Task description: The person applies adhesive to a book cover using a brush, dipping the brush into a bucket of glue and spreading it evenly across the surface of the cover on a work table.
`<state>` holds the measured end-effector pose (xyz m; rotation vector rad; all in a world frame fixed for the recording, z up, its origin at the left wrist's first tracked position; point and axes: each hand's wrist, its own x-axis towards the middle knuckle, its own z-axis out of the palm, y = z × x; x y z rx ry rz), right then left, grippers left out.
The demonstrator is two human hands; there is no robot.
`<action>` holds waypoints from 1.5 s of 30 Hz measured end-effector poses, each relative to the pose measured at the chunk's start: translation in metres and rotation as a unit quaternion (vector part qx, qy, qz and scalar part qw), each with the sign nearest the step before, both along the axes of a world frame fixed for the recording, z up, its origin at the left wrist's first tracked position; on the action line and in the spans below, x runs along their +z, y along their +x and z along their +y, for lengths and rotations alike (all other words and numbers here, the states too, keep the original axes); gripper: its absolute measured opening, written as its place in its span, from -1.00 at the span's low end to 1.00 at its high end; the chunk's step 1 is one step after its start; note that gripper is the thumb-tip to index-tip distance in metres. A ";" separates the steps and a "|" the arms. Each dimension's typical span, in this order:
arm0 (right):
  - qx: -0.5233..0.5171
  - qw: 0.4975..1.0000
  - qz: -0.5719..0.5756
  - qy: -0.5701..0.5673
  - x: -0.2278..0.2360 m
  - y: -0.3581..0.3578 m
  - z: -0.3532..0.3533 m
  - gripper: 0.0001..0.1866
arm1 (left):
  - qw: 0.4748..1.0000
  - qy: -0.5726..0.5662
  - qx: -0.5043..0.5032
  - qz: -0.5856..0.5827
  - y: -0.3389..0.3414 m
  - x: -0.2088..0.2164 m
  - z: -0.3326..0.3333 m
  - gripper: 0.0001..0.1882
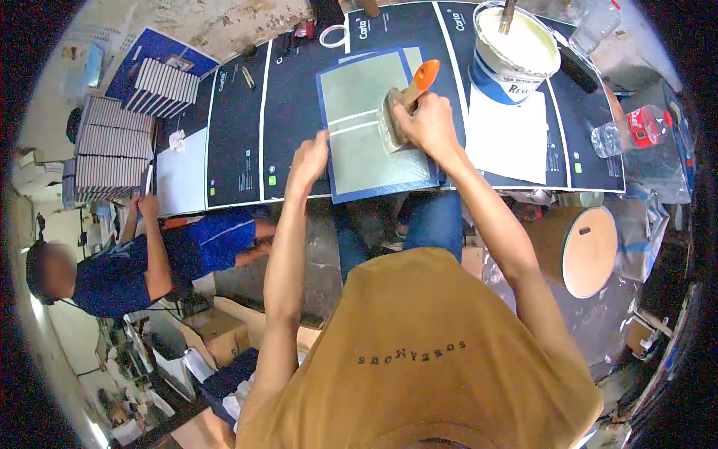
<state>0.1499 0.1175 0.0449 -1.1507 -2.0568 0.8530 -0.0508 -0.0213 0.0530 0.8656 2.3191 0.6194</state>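
Right hand brushing a blue-bordered sheet at upper centre of the frame; left hand steadying the sheet's lower left edge.

I see my right hand [428, 123] wrapped fully around the wide brush [400, 112], fingers clenched over the ferrule, the orange handle projecting up and right past the knuckles. The bristles lie flat on the grey-green sheet [374, 123], which sits on the dark printed table covering [232, 135]. My left hand [310, 161] is loosely curled, holding nothing; its fingertips [321, 140] touch the sheet's left border, near the lower corner. A white bucket [516, 52] of pale glue stands just right of the brush, in the upper right of the frame, with a stick upright in it. A white paper [508, 138] lies below the bucket. At left of the frame, another person [149, 262] in blue reaches toward stacked booklets [112, 153].
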 end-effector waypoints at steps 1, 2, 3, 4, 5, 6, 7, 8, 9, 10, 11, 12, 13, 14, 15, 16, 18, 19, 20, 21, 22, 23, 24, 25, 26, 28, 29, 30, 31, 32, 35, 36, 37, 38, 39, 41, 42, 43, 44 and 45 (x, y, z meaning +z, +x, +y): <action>0.007 1.000 0.000 -0.004 0.001 -0.003 -0.002 -0.61 | 0.999 -0.012 -0.034 0.024 0.010 0.006 -0.017 -0.23; 0.008 1.000 0.001 0.003 0.003 -0.006 -0.002 -0.62 | 0.997 -0.032 -0.028 0.058 0.014 -0.006 -0.039 -0.27; 0.005 1.000 0.000 0.009 0.005 -0.006 -0.002 -0.63 | 0.994 -0.052 -0.026 0.090 0.023 -0.018 -0.064 -0.31; 0.010 0.999 -0.030 0.011 0.002 -0.004 0.001 -0.65 | 0.989 -0.056 -0.031 0.131 0.045 -0.010 -0.087 -0.37; 0.017 1.000 0.003 -0.001 0.012 -0.001 -0.002 -0.66 | 0.983 -0.060 -0.037 0.172 0.070 0.005 -0.111 -0.42; 0.021 1.000 -0.009 -0.002 0.017 0.000 -0.002 -0.66 | 0.979 -0.090 -0.051 0.176 0.088 0.027 -0.132 -0.43; 0.022 1.000 -0.021 -0.001 0.019 0.000 -0.002 -0.66 | 0.974 -0.117 -0.067 0.180 0.098 0.040 -0.146 -0.43; 0.022 1.000 -0.022 -0.001 0.015 -0.002 -0.001 -0.66 | 0.974 -0.118 -0.067 0.180 0.093 0.041 -0.158 -0.43; 0.019 1.000 -0.001 0.004 0.008 -0.002 0.001 -0.66 | 0.988 -0.068 -0.038 0.130 0.079 0.038 -0.172 -0.48; 0.018 1.000 0.021 0.011 0.005 0.000 0.003 -0.66 | 0.997 -0.018 -0.005 0.080 0.062 0.034 -0.184 -0.54; 0.024 0.999 0.021 0.014 0.009 0.000 0.001 -0.66 | 0.988 0.141 -0.010 0.063 0.038 0.021 -0.182 -0.65; 0.021 1.000 0.009 -0.010 0.012 0.005 0.000 -0.66 | 0.981 0.151 0.025 0.119 0.028 0.026 -0.156 -0.63; 0.017 0.999 0.001 -0.033 0.019 0.008 -0.002 -0.64 | 0.978 0.183 0.055 0.088 0.012 0.019 -0.131 -0.51; 0.007 0.999 0.023 -0.021 0.024 0.009 -0.008 -0.63 | 0.971 0.215 0.090 0.060 -0.005 0.012 -0.108 -0.39; -0.007 0.999 0.043 -0.008 0.028 0.012 -0.014 -0.62 | 0.964 0.246 0.096 -0.018 -0.013 0.012 -0.075 -0.23; -0.012 0.999 0.049 -0.013 0.027 0.014 -0.016 -0.61 | 0.956 0.266 0.110 -0.060 -0.023 -0.001 -0.048 -0.13; -0.039 0.995 0.090 -0.008 0.034 0.015 -0.030 -0.63 | 0.972 0.215 0.092 -0.023 -0.053 -0.029 -0.008 0.00; -0.052 0.991 0.120 0.005 0.030 0.022 -0.031 -0.64 | 0.965 0.213 0.110 -0.105 -0.046 -0.027 0.008 0.08; -0.056 0.991 0.121 0.012 0.028 0.028 -0.034 -0.64 | 0.975 0.191 0.081 -0.078 -0.054 -0.040 0.021 0.11; -0.066 0.988 0.136 -0.002 0.029 0.031 -0.038 -0.65 | 0.982 0.170 0.058 -0.049 -0.065 -0.054 0.028 0.15; -0.083 0.985 0.149 -0.016 0.026 0.040 -0.041 -0.65 | 0.982 0.174 0.052 -0.054 -0.061 -0.057 0.036 0.15; -0.086 0.985 0.146 -0.012 0.022 0.049 -0.043 -0.65 | 0.988 0.144 0.036 -0.029 -0.056 -0.060 0.042 0.17; -0.083 0.989 0.121 -0.026 0.018 0.058 -0.046 -0.64 | 0.993 0.113 0.021 -0.002 -0.051 -0.062 0.046 0.19; -0.077 0.991 0.098 -0.041 0.017 0.067 -0.049 -0.62 | 0.993 0.116 0.022 -0.003 -0.047 -0.060 0.048 0.19; -0.095 0.989 0.091 -0.075 0.020 0.080 -0.054 -0.61 | 0.993 0.113 0.034 -0.029 -0.044 -0.058 0.050 0.21; -0.134 0.985 0.088 -0.071 0.016 0.113 -0.059 -0.61 | 0.988 0.129 0.052 -0.063 -0.042 -0.055 0.052 0.25; -0.157 0.983 0.092 -0.035 0.006 0.133 -0.058 -0.61 | 0.987 0.135 0.060 -0.060 -0.047 -0.057 0.049 0.25; -0.182 0.973 0.131 -0.051 0.009 0.148 -0.057 -0.63 | 0.989 0.126 0.060 -0.040 -0.055 -0.060 0.043 0.26; -0.211 0.961 0.166 -0.063 0.019 0.162 -0.054 -0.65 | 0.991 0.119 0.057 -0.024 -0.061 -0.063 0.042 0.27; -0.231 0.955 0.183 -0.044 0.022 0.176 -0.052 -0.64 | 0.992 0.117 0.047 -0.024 -0.072 -0.064 0.036 0.27; -0.293 0.929 0.221 -0.050 0.039 0.197 -0.051 -0.60 | 0.988 0.137 0.052 -0.038 -0.120 -0.060 0.000 0.28; -0.299 0.912 0.269 -0.083 0.037 0.203 -0.052 -0.57 | 0.983 0.159 0.057 -0.077 -0.134 -0.054 -0.010 0.27; -0.311 0.891 0.301 -0.139 0.050 0.197 -0.057 -0.55 | 0.975 0.181 0.066 -0.114 -0.150 -0.048 -0.021 0.27; -0.299 0.896 0.289 -0.156 0.056 0.197 -0.058 -0.55 | 0.972 0.183 0.079 -0.127 -0.174 -0.049 -0.034 0.27; -0.284 0.901 0.276 -0.175 0.059 0.199 -0.056 -0.54 | 0.968 0.185 0.095 -0.140 -0.199 -0.054 -0.049 0.28; -0.293 0.907 0.265 -0.147 0.058 0.200 -0.054 -0.46 | 0.967 0.184 0.118 -0.128 -0.241 -0.068 -0.063 0.31; -0.334 0.910 0.204 -0.139 0.081 0.182 -0.057 -0.48 | 0.977 0.155 0.124 -0.083 -0.266 -0.078 -0.074 0.32; -0.372 0.909 0.141 -0.127 0.105 0.165 -0.061 -0.49 | 0.983 0.124 0.132 -0.040 -0.293 -0.093 -0.090 0.34; -0.344 0.920 0.165 -0.093 0.090 0.179 -0.054 -0.51 | 0.987 0.082 0.139 0.006 -0.334 -0.112 -0.117 0.34; -0.335 0.923 0.177 -0.069 0.076 0.192 -0.045 -0.53 | 0.985 0.080 0.150 0.001 -0.355 -0.118 -0.125 0.34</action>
